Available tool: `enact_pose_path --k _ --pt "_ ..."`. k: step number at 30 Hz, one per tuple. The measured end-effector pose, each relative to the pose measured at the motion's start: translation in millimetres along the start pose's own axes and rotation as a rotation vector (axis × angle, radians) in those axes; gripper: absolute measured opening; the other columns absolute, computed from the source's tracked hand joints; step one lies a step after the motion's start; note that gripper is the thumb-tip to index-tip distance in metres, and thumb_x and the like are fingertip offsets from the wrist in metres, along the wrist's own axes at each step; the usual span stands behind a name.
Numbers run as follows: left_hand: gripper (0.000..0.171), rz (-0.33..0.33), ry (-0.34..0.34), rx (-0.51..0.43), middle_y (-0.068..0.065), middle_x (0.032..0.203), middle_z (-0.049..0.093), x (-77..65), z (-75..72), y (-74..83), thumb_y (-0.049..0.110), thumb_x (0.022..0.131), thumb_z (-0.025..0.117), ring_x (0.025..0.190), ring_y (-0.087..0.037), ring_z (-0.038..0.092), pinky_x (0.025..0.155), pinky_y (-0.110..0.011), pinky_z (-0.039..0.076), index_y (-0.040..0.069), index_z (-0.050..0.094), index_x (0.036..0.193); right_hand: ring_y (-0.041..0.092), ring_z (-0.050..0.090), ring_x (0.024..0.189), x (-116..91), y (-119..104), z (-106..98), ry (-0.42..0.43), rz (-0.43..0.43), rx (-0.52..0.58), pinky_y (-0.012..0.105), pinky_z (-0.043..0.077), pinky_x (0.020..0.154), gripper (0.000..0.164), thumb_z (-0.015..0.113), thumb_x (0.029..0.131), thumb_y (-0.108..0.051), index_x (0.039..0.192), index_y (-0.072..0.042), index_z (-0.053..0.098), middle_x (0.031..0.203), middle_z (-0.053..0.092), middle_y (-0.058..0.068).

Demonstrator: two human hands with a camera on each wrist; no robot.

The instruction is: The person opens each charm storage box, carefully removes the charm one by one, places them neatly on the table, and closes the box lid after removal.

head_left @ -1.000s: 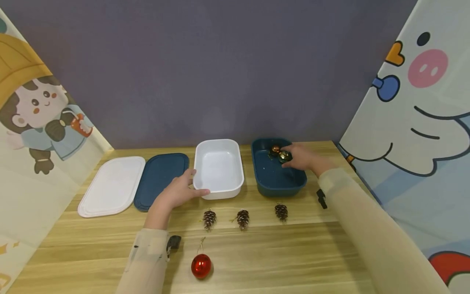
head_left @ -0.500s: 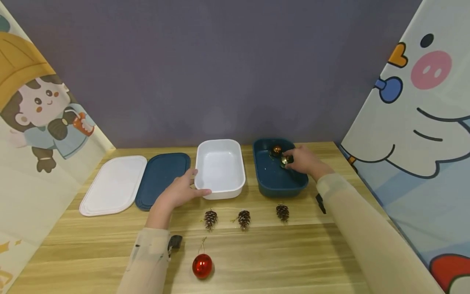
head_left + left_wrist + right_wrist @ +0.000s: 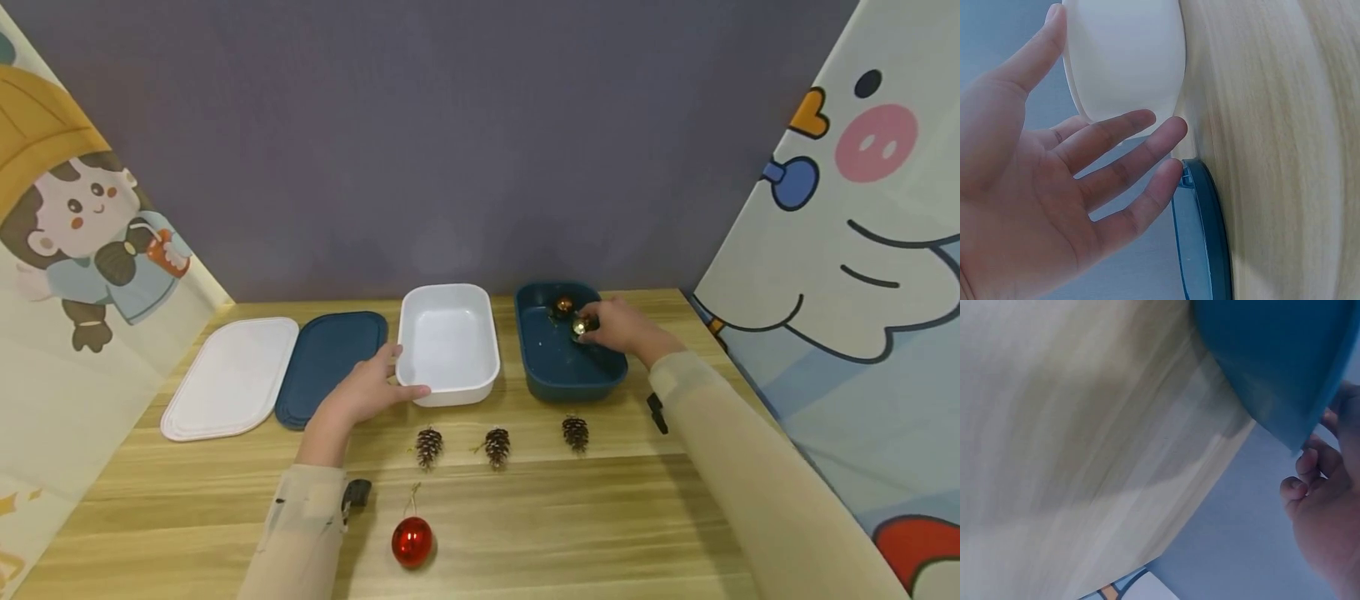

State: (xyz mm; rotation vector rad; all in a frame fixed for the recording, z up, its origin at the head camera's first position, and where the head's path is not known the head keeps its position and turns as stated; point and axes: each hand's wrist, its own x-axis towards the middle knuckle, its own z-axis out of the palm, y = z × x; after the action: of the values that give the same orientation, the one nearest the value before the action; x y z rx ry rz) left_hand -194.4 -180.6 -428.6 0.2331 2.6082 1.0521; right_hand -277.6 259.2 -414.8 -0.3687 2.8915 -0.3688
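Observation:
My left hand (image 3: 367,388) is at the left front corner of a white plastic box (image 3: 450,400), fingers straight and spread, thumb at the front rim. The left wrist view shows the fingers (image 3: 1110,175) extended beside that box's wall. Inside a dark blue box (image 3: 570,388), my right hand (image 3: 621,325) reaches over the right rim and pinches a shiny gold Christmas ball (image 3: 581,326). Next to it in the box lies a copper-coloured ball (image 3: 563,305). In the right wrist view, the blue box's wall (image 3: 1279,356) hides the fingertips and the ball.
Three pine cones (image 3: 497,447) lie in a row before the boxes. Nearer stands a red Christmas ball (image 3: 412,542) with a gold string. At the left, a white lid (image 3: 230,379) and a dark blue lid (image 3: 330,367) lie flat. A grey wall (image 3: 450,167) rises behind.
My right hand's fingers have closed around the gold ball, which is now more covered by them. The left hand stays at the white box.

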Motion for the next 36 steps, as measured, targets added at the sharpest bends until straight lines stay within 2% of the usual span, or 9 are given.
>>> enact_pose_path --k 4,7,15,21,23,26,30,33,36 --pt "0.111 -0.001 -0.001 0.0 -0.029 0.165 0.043 0.0 -0.2 -0.3 0.054 0.093 0.08 0.155 -0.046 0.042 0.122 -0.062 0.042 0.001 0.019 0.168 0.045 0.06 0.129 0 -5 -6 0.025 -0.036 0.012 0.062 0.052 0.106 0.056 0.075 0.101 -0.031 0.146 -0.001 0.061 0.135 0.069 0.024" --pt "0.111 -0.005 -0.002 -0.005 -0.029 0.165 0.043 -0.3 -0.3 -0.8 0.054 0.093 0.08 0.155 -0.046 0.042 0.121 -0.062 0.042 0.001 0.019 0.168 0.041 0.062 0.124 0 -13 -13 0.053 -0.056 0.03 0.06 0.052 0.104 0.055 0.076 0.1 -0.03 0.145 -0.001 0.062 0.132 0.069 0.023" --pt "0.11 -0.009 -0.004 -0.013 -0.03 0.165 0.042 -2.5 -0.2 -0.2 0.052 0.094 0.08 0.154 -0.047 0.042 0.12 -0.063 0.043 0.001 0.017 0.169 0.042 0.059 0.129 -10 -36 -34 0.115 -0.046 0.081 0.061 0.049 0.108 0.055 0.076 0.1 -0.033 0.146 -0.005 0.062 0.134 0.069 0.021" --pt "0.108 -0.007 -0.004 -0.013 -0.03 0.165 0.042 -2.2 0.0 1.3 0.05 0.095 0.079 0.154 -0.047 0.042 0.12 -0.063 0.043 0.001 0.017 0.169 0.044 0.053 0.138 -32 -54 -46 0.185 0.017 0.182 0.064 0.048 0.11 0.058 0.075 0.101 -0.038 0.149 -0.01 0.059 0.141 0.066 0.019" --pt "0.109 -0.005 -0.005 -0.012 -0.03 0.165 0.042 -1.9 0.3 0.9 0.051 0.094 0.079 0.155 -0.046 0.042 0.121 -0.063 0.042 0.002 0.017 0.169 0.043 0.053 0.139 -39 -59 -46 0.193 0.037 0.213 0.063 0.048 0.109 0.059 0.074 0.101 -0.041 0.15 -0.011 0.058 0.145 0.064 0.018" --pt "0.109 -0.004 -0.007 -0.011 -0.03 0.165 0.042 -1.7 0.4 0.4 0.052 0.094 0.079 0.155 -0.046 0.041 0.121 -0.063 0.042 0.002 0.017 0.169 0.039 0.061 0.125 -52 -67 -41 0.211 0.054 0.261 0.056 0.053 0.097 0.06 0.074 0.101 -0.044 0.149 -0.013 0.059 0.144 0.064 0.015" --pt "0.109 -0.001 -0.011 -0.012 -0.03 0.166 0.042 -1.5 0.3 0.3 0.052 0.094 0.079 0.155 -0.047 0.041 0.121 -0.062 0.042 0.001 0.017 0.169 0.029 0.06 0.097 -71 -81 -28 0.265 0.064 0.339 0.041 0.05 0.075 0.057 0.075 0.1 -0.046 0.145 -0.014 0.062 0.132 0.069 0.012" --pt "0.111 0.0 -0.01 -0.014 -0.03 0.166 0.041 -1.4 -0.3 0.8 0.053 0.094 0.079 0.155 -0.046 0.041 0.121 -0.062 0.043 0.001 0.017 0.169 0.025 0.059 0.09 -84 -95 -17 0.297 0.066 0.394 0.034 0.048 0.068 0.055 0.077 0.098 -0.046 0.142 -0.014 0.064 0.122 0.071 0.009" --pt "0.111 -0.003 -0.014 -0.02 -0.03 0.167 0.04 -1.2 -0.7 1.5 0.053 0.094 0.08 0.155 -0.046 0.04 0.121 -0.063 0.042 0.002 0.016 0.169 0.022 0.058 0.088 -96 -112 -5 0.286 0.061 0.433 0.032 0.047 0.066 0.057 0.078 0.097 -0.046 0.143 -0.016 0.063 0.116 0.071 0.007"
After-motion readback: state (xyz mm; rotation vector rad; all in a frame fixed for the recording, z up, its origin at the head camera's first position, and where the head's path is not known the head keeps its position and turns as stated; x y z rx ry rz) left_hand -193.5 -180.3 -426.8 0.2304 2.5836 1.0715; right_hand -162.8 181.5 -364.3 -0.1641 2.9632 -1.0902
